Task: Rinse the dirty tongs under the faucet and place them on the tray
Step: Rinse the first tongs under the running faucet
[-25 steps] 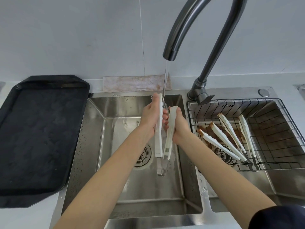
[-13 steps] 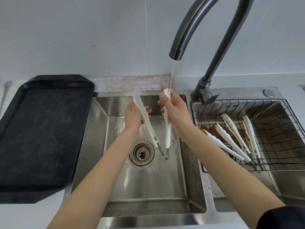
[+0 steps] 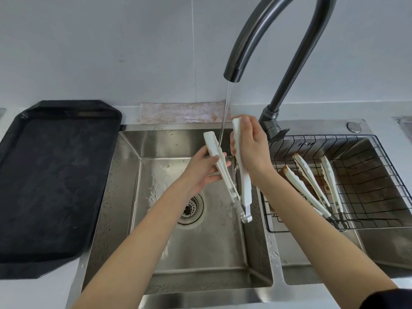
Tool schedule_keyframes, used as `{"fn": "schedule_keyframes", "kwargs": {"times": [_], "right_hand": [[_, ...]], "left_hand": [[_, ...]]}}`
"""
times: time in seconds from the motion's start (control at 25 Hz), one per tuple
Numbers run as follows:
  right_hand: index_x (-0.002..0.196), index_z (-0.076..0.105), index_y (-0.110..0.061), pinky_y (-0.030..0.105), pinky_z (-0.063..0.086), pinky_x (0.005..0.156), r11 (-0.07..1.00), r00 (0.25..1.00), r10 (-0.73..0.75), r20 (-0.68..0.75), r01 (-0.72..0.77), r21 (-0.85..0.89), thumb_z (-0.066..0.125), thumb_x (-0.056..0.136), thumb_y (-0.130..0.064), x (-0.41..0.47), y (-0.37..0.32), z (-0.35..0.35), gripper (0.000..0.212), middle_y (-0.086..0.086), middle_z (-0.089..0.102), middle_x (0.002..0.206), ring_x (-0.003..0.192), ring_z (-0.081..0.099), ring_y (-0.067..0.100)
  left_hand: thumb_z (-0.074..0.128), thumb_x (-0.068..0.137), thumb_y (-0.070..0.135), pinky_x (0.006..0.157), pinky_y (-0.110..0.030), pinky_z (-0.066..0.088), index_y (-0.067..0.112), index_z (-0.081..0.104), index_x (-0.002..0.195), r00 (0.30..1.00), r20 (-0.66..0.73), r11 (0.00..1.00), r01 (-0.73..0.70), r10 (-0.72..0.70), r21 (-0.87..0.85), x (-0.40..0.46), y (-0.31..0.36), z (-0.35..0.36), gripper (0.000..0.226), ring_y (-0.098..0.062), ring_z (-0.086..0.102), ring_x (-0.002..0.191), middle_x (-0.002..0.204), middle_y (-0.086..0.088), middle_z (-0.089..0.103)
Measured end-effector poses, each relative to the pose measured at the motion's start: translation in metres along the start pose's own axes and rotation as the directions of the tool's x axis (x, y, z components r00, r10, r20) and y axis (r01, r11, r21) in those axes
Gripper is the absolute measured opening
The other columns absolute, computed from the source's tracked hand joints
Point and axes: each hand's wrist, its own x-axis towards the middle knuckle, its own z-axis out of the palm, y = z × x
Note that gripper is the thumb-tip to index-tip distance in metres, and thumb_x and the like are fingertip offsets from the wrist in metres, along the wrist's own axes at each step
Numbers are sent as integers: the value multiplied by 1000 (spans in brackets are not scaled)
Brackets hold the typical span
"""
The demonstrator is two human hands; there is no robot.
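White tongs [image 3: 244, 188] hang hinge-down over the left sink basin, spread in a V. My left hand [image 3: 204, 169] grips the left arm of the tongs, my right hand [image 3: 250, 150] grips the right arm. A thin stream of water from the dark curved faucet [image 3: 263, 25] falls between the two arms and touches the left one. The black tray [image 3: 53, 179] lies on the counter to the left, with nothing on it.
A black wire basket [image 3: 370, 175] sits in the right basin and holds several more white tongs [image 3: 310, 184] with brown stains. The left basin [image 3: 200, 253] has a round drain [image 3: 190, 208]. A stained cloth [image 3: 180, 114] lies behind the sink against the wall.
The tongs went from held together under the stream to spread apart. My left hand moved its arm left, then back closer under the water; my right hand stayed near the stream.
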Motion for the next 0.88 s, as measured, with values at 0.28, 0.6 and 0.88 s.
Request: {"fn": "schedule_keyframes", "kwargs": {"times": [0.28,0.6,0.88], "right_hand": [[95,51,-11,18,40,44,998,997,57,-51,-56,33,29,101,-24,-5,7,-25,26,0,47,58,39,45,2],[119,41,-19,19,40,72,939,977,213,12,-201,-278,39,97,-36,-13,41,-28,28,-7,49,89,81,49,4],[113,44,-5,21,40,56,744,906,412,97,-273,-610,44,96,-34,-13,98,-21,33,-3,41,72,63,44,9]], "left_hand": [[44,94,2,75,-38,55,25,57,92,999,25,999,23,-23,22,-1,-6,15,27,-20,66,86,108,-8,61],[45,95,8,68,-28,55,10,41,135,980,-199,993,47,-25,109,3,-28,-19,41,-17,66,81,125,-15,57],[51,93,11,82,-37,53,10,44,129,922,-379,973,156,-82,169,13,-48,-45,37,-22,61,90,108,-8,58]]}}
